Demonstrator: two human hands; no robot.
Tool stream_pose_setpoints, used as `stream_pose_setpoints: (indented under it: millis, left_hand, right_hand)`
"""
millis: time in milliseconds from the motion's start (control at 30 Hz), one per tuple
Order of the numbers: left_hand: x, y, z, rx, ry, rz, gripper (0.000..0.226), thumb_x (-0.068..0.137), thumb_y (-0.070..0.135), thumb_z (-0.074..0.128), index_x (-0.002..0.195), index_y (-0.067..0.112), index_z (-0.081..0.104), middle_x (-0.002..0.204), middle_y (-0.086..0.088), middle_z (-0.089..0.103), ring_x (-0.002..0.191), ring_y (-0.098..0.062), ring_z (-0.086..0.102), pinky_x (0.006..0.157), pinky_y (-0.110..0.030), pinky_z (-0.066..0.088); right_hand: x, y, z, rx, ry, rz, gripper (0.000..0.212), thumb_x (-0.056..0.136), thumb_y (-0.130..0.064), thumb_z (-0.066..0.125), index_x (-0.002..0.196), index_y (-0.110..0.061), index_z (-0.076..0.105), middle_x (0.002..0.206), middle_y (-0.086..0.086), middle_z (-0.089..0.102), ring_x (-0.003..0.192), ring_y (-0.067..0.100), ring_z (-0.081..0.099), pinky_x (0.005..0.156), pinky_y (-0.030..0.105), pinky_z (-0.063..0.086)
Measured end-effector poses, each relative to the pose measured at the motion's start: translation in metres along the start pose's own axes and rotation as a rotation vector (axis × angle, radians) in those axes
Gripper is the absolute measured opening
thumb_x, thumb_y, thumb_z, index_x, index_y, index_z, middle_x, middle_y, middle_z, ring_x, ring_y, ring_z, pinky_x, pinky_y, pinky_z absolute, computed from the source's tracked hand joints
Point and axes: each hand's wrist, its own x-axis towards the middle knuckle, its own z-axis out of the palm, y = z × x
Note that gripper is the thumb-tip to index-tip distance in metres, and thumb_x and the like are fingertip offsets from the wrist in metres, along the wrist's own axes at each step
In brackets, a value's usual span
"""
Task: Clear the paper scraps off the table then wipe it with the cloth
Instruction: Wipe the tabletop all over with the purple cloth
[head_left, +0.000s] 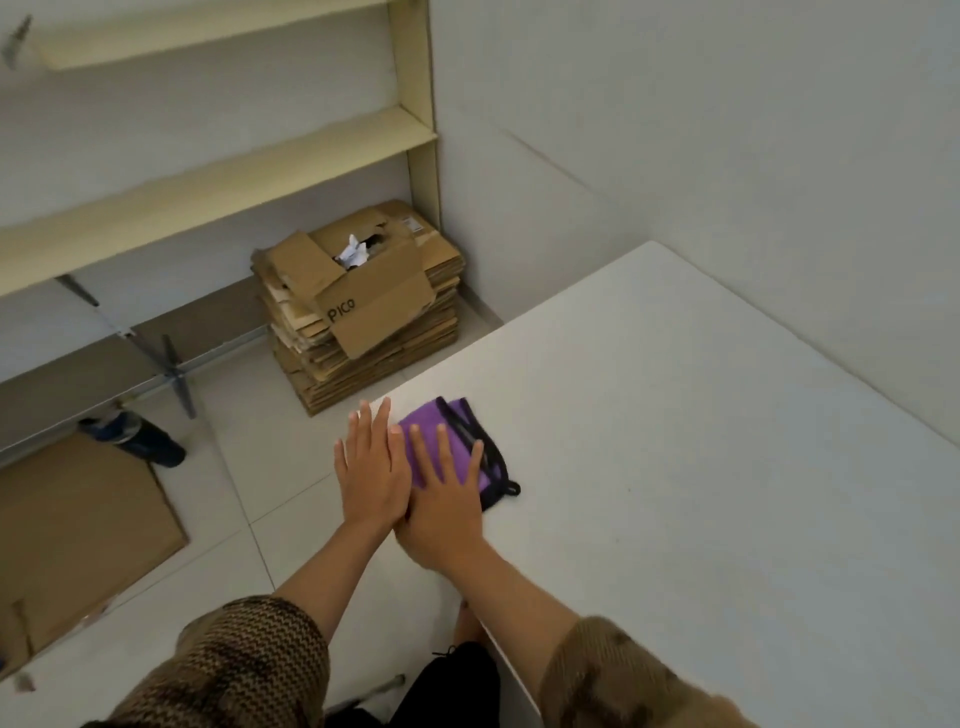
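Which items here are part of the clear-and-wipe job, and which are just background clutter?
Job items:
- purple cloth, under the right hand
- white table
- left hand, flat beside the cloth at the table edge
- crumpled paper in the open cardboard box

Background:
- stack of flattened cardboard
- shelves
- dark bottle on the floor
- cardboard sheet on the floor

"PICO" on cardboard box (371, 306) (black)

Left hand (371, 470) flat, fingers extended together, palm down. Right hand (447, 501) flat, fingers spread, thumb tucked under left hand's edge.
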Motion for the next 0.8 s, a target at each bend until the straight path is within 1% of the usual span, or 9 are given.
stream_pose_setpoints:
  millis: [100, 200, 300, 367, 433, 533, 633, 733, 800]
  left_hand:
    - [-0.014, 0.01, 0.009, 0.083, -0.054, 0.115, 0.046, 0.1, 0.036, 0.018, 0.145, 0.027, 0.023, 0.157, 0.001, 0.011, 0.145, -0.014, 0.002, 0.117, -0.04, -0.006]
    - [-0.033, 0.031, 0.026, 0.132, -0.144, 0.288, 0.052, 0.096, 0.042, 0.013, 0.145, 0.028, 0.025, 0.157, 0.004, 0.01, 0.145, -0.01, 0.0, 0.115, -0.034, -0.01]
    - [-0.063, 0.053, 0.046, 0.147, -0.221, 0.376, 0.055, 0.093, 0.044, 0.013, 0.144, 0.028, 0.027, 0.158, 0.003, 0.006, 0.145, -0.011, -0.003, 0.115, -0.034, -0.009]
    - [-0.088, 0.068, 0.059, 0.165, -0.272, 0.401, 0.058, 0.091, 0.043, 0.012, 0.144, 0.027, 0.026, 0.158, 0.001, 0.004, 0.145, -0.014, -0.004, 0.116, -0.036, -0.006]
    - [-0.115, 0.083, 0.07, 0.18, -0.342, 0.447, 0.059, 0.09, 0.043, 0.01, 0.145, 0.027, 0.026, 0.158, 0.0, 0.002, 0.145, -0.015, -0.004, 0.117, -0.038, -0.005]
    - [-0.158, 0.1, 0.085, 0.17, -0.451, 0.461, 0.054, 0.095, 0.043, 0.013, 0.146, 0.028, 0.023, 0.158, 0.001, 0.0, 0.145, -0.014, -0.007, 0.118, -0.037, -0.006]
    - [-0.195, 0.106, 0.094, 0.183, -0.493, 0.469, 0.049, 0.099, 0.04, 0.019, 0.146, 0.029, 0.021, 0.158, 0.001, -0.001, 0.145, -0.013, -0.008, 0.118, -0.037, -0.008]
    - [-0.217, 0.109, 0.098, 0.172, -0.574, 0.595, 0.061, 0.09, 0.051, 0.007, 0.146, 0.03, 0.021, 0.158, 0.003, 0.001, 0.143, -0.009, -0.008, 0.116, -0.034, -0.009]
    - [-0.224, 0.112, 0.1, 0.171, -0.582, 0.69, 0.065, 0.087, 0.053, 0.001, 0.145, 0.032, 0.021, 0.157, 0.006, 0.001, 0.141, -0.004, -0.009, 0.116, -0.032, -0.008]
  right_hand:
    - [-0.052, 0.03, -0.001, 0.055, 0.055, 0.039, 0.056, 0.094, -0.055, 0.024, 0.146, -0.035, 0.019, 0.156, -0.001, 0.019, 0.144, 0.03, 0.011, 0.106, 0.063, 0.005]
    - [-0.09, 0.092, -0.009, 0.089, 0.066, 0.314, 0.049, 0.094, -0.053, 0.021, 0.142, -0.044, 0.021, 0.155, -0.004, 0.022, 0.144, 0.025, 0.013, 0.108, 0.064, 0.001]
    - [-0.124, 0.154, -0.027, 0.113, -0.004, 0.632, 0.053, 0.09, -0.057, 0.007, 0.14, -0.048, -0.003, 0.157, -0.007, -0.003, 0.144, 0.023, -0.007, 0.106, 0.061, -0.017]
    - [-0.148, 0.172, -0.037, 0.167, -0.057, 0.73, 0.053, 0.089, -0.058, 0.003, 0.139, -0.049, -0.012, 0.156, -0.007, -0.016, 0.142, 0.023, -0.02, 0.104, 0.061, -0.02]
    - [-0.17, 0.162, -0.035, 0.149, -0.032, 0.698, 0.059, 0.085, -0.059, 0.002, 0.141, -0.046, -0.006, 0.156, -0.004, -0.013, 0.143, 0.027, -0.015, 0.103, 0.066, -0.018]
    - [-0.207, 0.112, -0.026, 0.053, 0.009, 0.512, 0.064, 0.085, -0.056, 0.027, 0.145, -0.034, 0.019, 0.155, 0.004, 0.02, 0.142, 0.034, 0.012, 0.1, 0.068, 0.004]
    - [-0.254, 0.086, -0.021, 0.025, 0.073, 0.41, 0.062, 0.089, -0.057, 0.032, 0.145, -0.032, 0.022, 0.156, 0.0, 0.016, 0.143, 0.028, 0.009, 0.103, 0.063, 0.005]
    - [-0.308, 0.126, -0.019, 0.034, 0.142, 0.524, 0.054, 0.091, -0.058, 0.033, 0.142, -0.042, 0.025, 0.155, -0.007, 0.02, 0.143, 0.024, 0.011, 0.104, 0.063, 0.007]
    - [-0.345, 0.166, -0.023, 0.036, 0.13, 0.79, 0.053, 0.09, -0.057, 0.031, 0.141, -0.047, 0.024, 0.154, -0.006, 0.022, 0.143, 0.022, 0.011, 0.106, 0.065, 0.007]
